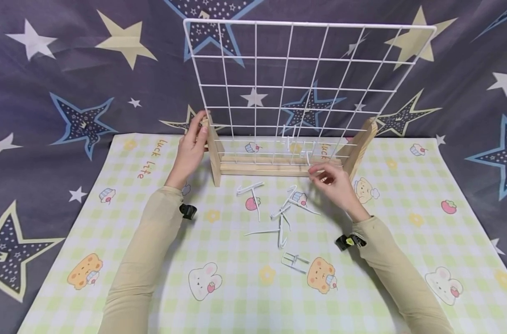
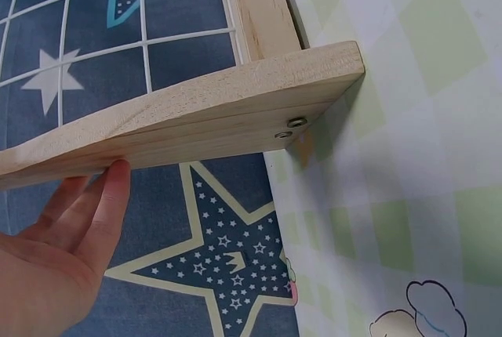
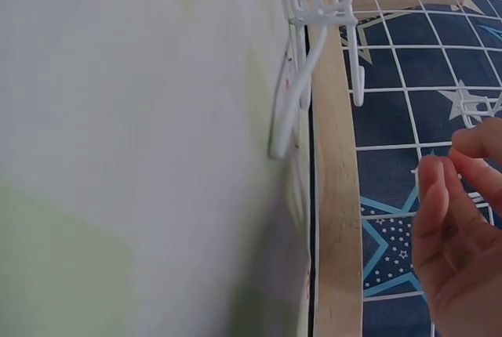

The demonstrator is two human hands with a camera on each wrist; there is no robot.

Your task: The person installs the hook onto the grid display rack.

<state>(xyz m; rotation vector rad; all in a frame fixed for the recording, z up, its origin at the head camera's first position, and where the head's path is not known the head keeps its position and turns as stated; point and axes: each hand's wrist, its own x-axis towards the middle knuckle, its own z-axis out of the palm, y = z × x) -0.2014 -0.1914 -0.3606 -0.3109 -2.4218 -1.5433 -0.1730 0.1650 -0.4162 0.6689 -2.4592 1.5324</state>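
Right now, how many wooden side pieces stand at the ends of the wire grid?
2: the left side piece, touched by the left hand, and the right side piece, across the wire grid.

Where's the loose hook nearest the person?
In the head view, that hook lies on the tablecloth slightly right of centre, in front of the other loose hooks and just left of a printed orange bear.

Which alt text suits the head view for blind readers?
A person's left hand touches a pale wooden side panel supporting a white wire grid; the right hand is near the grid's lower part. Loose white wire hooks lie on a green checked cloth.
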